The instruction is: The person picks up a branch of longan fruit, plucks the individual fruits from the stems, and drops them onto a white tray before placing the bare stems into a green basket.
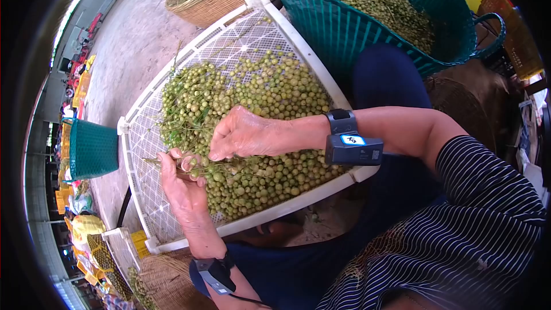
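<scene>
White tray: I see a large white perforated tray running diagonally from top centre down to the lower left of the frame, its lower edge near my knees.
Teal basket: at the upper right, just beside the tray's far corner, with its own load of small green fruit inside.
Woven basket: top centre, touching the tray's upper end, with green stalks in it.
Green fruit: a heap of small round green fruit covers the middle and right of the tray; both my hands sit at its lower left edge, and loose stems lie among the fruit.
Right hand: mid-frame, palm down over the heap, fingers curled and pinched on a stemmed cluster of fruit just below the knuckles.
Left hand: left of centre, just under the right hand, fingers closed on the other end of the same cluster; the two hands nearly touch.
Wrist devices: I see a dark band on each wrist; the right one carries a blue label.
</scene>
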A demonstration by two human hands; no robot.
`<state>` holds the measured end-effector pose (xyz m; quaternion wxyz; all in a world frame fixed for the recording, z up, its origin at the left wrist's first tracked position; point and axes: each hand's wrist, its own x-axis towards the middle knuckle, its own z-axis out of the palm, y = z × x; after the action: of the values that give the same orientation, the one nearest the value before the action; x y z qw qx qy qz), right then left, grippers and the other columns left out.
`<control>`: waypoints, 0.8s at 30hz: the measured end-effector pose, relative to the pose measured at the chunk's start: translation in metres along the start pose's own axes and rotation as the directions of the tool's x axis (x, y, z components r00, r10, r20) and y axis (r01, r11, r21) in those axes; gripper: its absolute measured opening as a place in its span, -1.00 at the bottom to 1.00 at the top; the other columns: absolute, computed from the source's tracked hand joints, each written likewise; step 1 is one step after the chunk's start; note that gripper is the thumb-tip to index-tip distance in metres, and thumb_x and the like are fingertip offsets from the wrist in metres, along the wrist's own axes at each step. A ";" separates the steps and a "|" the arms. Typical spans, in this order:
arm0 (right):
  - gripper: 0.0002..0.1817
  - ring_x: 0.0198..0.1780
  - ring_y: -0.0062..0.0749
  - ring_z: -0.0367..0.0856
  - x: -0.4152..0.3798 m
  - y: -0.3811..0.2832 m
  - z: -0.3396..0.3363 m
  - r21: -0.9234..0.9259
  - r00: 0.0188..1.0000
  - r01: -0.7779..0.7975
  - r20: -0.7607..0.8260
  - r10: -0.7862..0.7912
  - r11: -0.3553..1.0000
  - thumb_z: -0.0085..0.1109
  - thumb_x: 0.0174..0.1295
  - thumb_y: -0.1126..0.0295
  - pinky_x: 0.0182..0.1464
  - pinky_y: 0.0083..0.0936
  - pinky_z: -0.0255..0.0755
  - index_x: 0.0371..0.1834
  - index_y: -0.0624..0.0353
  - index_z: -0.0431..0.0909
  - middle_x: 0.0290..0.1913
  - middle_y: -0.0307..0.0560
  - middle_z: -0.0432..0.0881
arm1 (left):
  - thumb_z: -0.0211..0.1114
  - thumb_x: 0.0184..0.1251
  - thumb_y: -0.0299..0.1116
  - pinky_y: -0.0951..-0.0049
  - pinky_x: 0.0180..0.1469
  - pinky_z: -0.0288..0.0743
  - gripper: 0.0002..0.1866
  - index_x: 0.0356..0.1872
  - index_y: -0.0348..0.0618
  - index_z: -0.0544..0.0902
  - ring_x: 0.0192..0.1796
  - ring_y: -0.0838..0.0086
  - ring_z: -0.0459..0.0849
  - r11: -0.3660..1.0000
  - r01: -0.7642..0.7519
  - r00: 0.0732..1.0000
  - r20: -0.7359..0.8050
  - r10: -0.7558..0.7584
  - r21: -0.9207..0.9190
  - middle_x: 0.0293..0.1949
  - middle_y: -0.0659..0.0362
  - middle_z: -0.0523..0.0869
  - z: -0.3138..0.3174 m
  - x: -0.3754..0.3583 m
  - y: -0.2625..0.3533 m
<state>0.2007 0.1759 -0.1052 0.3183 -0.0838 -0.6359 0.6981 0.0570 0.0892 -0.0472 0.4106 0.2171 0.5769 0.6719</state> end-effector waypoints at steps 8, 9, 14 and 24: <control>-0.87 -0.67 -0.76 0.27 -0.002 -0.012 0.001 -0.073 0.979 -0.196 -0.063 0.191 0.978 0.26 -0.03 0.45 -0.67 -0.70 0.08 -0.59 0.27 0.57 -0.69 -0.32 0.44 | 0.01 0.34 0.06 0.65 -0.67 0.11 -0.66 -0.34 -0.01 0.43 -0.63 0.65 0.35 0.997 0.079 0.995 0.055 -0.079 0.015 -0.60 0.32 0.42 -0.007 0.008 -0.006; -0.88 -0.67 -0.76 0.27 -0.003 -0.015 -0.001 0.008 0.966 -0.248 -0.069 0.248 0.969 0.25 -0.03 0.45 -0.67 -0.70 0.08 -0.58 0.28 0.57 -0.69 -0.32 0.44 | 0.01 0.34 0.06 0.65 -0.67 0.11 -0.66 -0.34 -0.01 0.43 -0.63 0.65 0.35 0.997 0.079 0.995 0.054 -0.079 0.013 -0.60 0.32 0.42 -0.011 0.010 -0.006; -0.88 -0.65 -0.77 0.29 -0.003 -0.015 -0.007 -0.059 0.996 -0.090 0.009 0.090 0.994 0.23 -0.01 0.46 -0.65 -0.71 0.10 -0.52 0.31 0.57 -0.68 -0.31 0.45 | 0.05 0.32 0.05 0.66 -0.66 0.13 -0.67 -0.32 0.00 0.43 -0.65 0.66 0.31 0.990 0.142 0.990 -0.021 -0.142 -0.004 -0.56 0.31 0.43 -0.016 0.009 -0.005; -0.85 -0.57 -0.69 0.43 -0.004 -0.014 0.008 -0.312 0.995 0.087 -0.023 -0.099 0.946 0.22 0.00 0.47 -0.56 -0.61 0.28 -0.49 0.38 0.53 -0.64 -0.15 0.54 | 0.10 0.29 0.05 0.66 -0.64 0.18 -0.64 -0.25 -0.06 0.45 -0.63 0.63 0.35 0.993 0.120 0.993 0.022 -0.120 -0.004 -0.50 0.23 0.50 -0.011 0.007 -0.005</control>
<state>0.2041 0.1669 -0.0921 0.3460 -0.1161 -0.7348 0.5718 0.0460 0.0879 -0.0559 0.4571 0.1882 0.5825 0.6452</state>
